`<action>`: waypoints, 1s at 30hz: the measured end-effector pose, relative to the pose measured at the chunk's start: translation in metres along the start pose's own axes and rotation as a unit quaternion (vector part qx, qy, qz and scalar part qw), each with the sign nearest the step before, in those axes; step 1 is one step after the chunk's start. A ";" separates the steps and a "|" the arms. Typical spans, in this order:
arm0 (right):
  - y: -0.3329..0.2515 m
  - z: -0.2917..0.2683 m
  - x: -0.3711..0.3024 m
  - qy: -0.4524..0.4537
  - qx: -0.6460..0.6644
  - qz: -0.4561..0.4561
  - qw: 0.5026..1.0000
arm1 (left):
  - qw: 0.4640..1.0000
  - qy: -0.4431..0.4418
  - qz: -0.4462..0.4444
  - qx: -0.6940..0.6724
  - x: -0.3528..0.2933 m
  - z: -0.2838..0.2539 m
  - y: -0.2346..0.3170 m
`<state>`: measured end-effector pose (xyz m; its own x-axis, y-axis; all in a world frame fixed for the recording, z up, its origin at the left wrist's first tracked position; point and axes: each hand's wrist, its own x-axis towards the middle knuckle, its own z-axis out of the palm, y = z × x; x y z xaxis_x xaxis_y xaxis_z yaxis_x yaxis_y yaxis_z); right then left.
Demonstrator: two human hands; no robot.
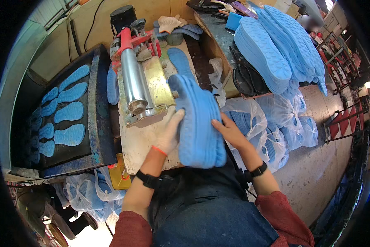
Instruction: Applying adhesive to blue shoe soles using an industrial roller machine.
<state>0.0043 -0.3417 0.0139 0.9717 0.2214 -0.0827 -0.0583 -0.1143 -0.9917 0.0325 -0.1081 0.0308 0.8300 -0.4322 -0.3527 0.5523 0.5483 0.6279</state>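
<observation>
A thick stack of blue shoe soles [199, 127] is held upright in front of my body, above the pale bench [141, 156]. My left hand [169, 131], in a whitish glove with an orange cuff, grips the stack's left side. On its right side press the bare fingers of my right hand [230, 131]. Another blue sole [179, 61] lies on the bench just beyond the stack. Left of the stack is a machine with a shiny steel roller [134, 78] and a red arm. The palm side of my right hand is hidden.
At left, a dark-framed conveyor [92, 103] carries several blue soles. Large piles of soles [261, 57] stand on the right-hand table, with black straps [249, 78] at its edge. Clear bags of soles [275, 127] sit below it; more bags [84, 189] lie lower left.
</observation>
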 end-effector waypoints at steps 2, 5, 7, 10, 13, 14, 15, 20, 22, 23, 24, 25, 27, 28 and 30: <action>0.014 0.007 0.011 0.015 0.031 0.056 0.998 | 0.993 0.023 0.058 0.101 0.001 -0.012 0.012; 0.032 0.011 0.012 0.035 0.076 0.087 0.993 | 0.989 0.057 0.074 0.110 -0.003 -0.016 0.007; 0.038 0.010 0.011 0.036 0.076 0.081 0.993 | 0.941 0.089 0.120 0.302 -0.004 -0.013 -0.001; 0.040 0.011 0.018 0.058 -0.069 -0.001 0.996 | 0.927 0.064 0.124 0.349 -0.008 -0.011 -0.006; 0.039 0.019 0.030 0.072 -0.108 -0.020 0.991 | 0.943 0.058 0.138 0.298 -0.014 -0.014 -0.006; 0.038 0.021 0.033 0.073 -0.114 -0.004 0.991 | 0.922 0.066 0.163 0.345 -0.015 -0.015 -0.007; 0.037 0.022 0.035 0.102 -0.139 -0.034 0.984 | 0.899 0.086 0.160 0.398 -0.016 -0.017 -0.008; 0.028 0.020 0.032 0.160 -0.222 -0.199 0.941 | 0.914 0.077 0.145 0.370 -0.017 -0.024 -0.011; 0.022 0.018 0.029 0.056 -0.291 -0.186 0.937 | 0.921 0.073 0.142 0.354 -0.016 -0.024 -0.011; 0.021 0.018 0.029 0.054 -0.289 -0.194 0.936 | 0.921 0.074 0.140 0.355 -0.016 -0.023 -0.010; 0.019 0.018 0.029 0.036 -0.327 -0.196 0.924 | 0.922 0.078 0.135 0.354 -0.016 -0.023 -0.010; 0.018 0.019 0.029 0.018 -0.365 -0.199 0.909 | 0.923 0.081 0.130 0.353 -0.017 -0.023 -0.009; 0.018 0.019 0.032 0.020 -0.345 -0.189 0.919 | 0.921 0.089 0.131 0.355 -0.018 -0.023 -0.009; 0.018 0.019 0.033 0.024 -0.326 -0.179 0.928 | 0.917 0.108 0.118 0.365 -0.018 -0.023 -0.010; 0.018 0.018 0.037 0.038 -0.276 -0.199 0.940 | 0.926 0.095 0.132 0.342 -0.019 -0.023 -0.011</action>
<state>0.0354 -0.3179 -0.0085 0.9062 0.2862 0.3113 0.4202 -0.5264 -0.7392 0.0127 -0.0893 0.0147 0.9634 -0.1789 -0.1998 0.2044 0.0072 0.9789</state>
